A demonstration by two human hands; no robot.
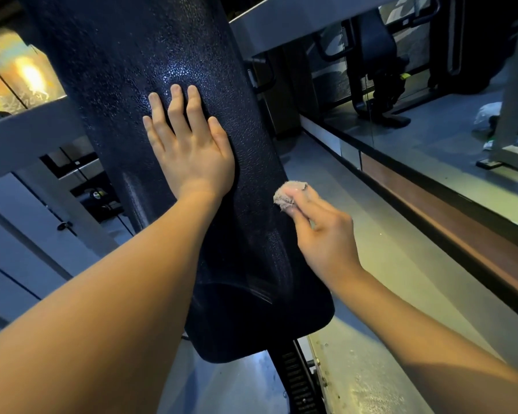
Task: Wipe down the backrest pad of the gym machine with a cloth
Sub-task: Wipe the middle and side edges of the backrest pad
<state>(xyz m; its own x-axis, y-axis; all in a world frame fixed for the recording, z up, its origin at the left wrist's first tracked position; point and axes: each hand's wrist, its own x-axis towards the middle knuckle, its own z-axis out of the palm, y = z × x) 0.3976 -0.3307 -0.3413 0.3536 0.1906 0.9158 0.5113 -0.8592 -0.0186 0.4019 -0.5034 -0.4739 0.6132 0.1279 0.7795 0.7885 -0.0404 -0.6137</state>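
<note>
The backrest pad (150,55) is a tall black textured cushion running from the top centre down to the black seat (251,324). My left hand (189,144) lies flat on the pad's middle, fingers straight and spread. My right hand (320,231) pinches a small crumpled grey-pink cloth (287,194) at the fingertips. The cloth sits at the pad's right edge, lower than my left hand; whether it touches the pad is unclear.
Grey machine frame bars (27,130) cross behind the pad at left. A ribbed black seat post (296,380) drops below the seat. To the right, a low ledge with a mirror wall (431,186) reflects other gym machines. Floor (380,294) lies right of the seat.
</note>
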